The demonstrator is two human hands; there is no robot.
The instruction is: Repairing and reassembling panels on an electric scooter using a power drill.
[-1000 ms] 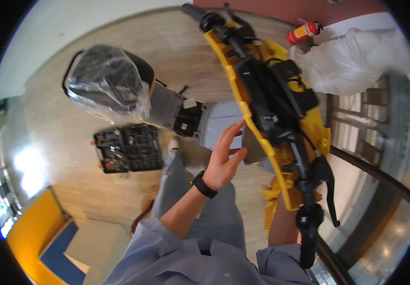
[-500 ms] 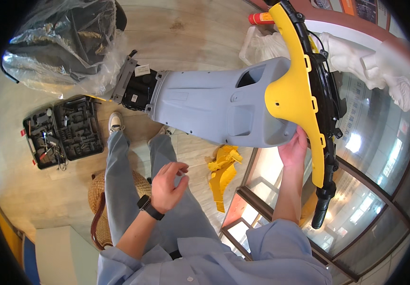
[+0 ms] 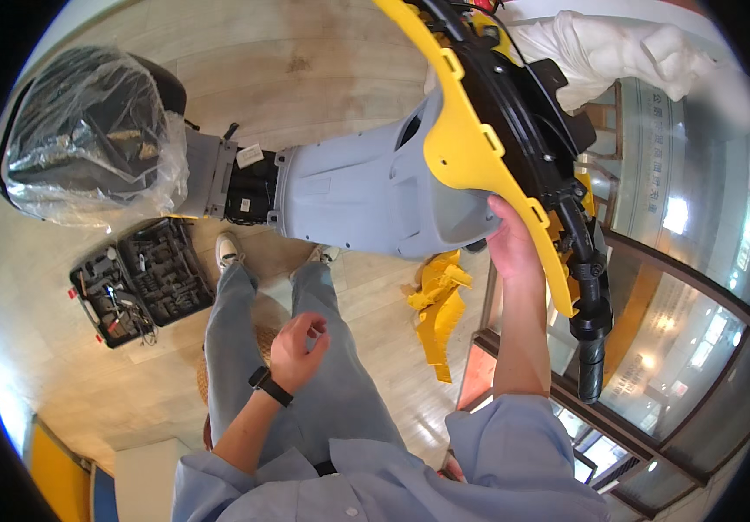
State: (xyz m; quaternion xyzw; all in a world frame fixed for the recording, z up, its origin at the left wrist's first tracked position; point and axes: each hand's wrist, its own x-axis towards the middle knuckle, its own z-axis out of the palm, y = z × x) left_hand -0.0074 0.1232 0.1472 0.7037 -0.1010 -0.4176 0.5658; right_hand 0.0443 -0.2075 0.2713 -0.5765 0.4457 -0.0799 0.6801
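Observation:
My right hand grips the edge of the grey plastic scooter body panel, just under a curved yellow panel on the black handlebar assembly. The black handlebar grip hangs down to the right of my right forearm. My left hand, with a black watch at the wrist, hovers over my legs, empty, its fingers loosely bent and thumb apart. The panel's far end meets a dark compartment and the seat, which is wrapped in clear plastic.
An open black tool case lies left of my feet. Loose yellow panels lie on the floor. A white statue and glass display case line the right. A woven item sits behind my legs, a pale box at lower left.
My left hand has dropped from beside the yellow panel to above my legs. My right hand, mostly hidden earlier, shows on the grey panel, higher in view than half a second ago.

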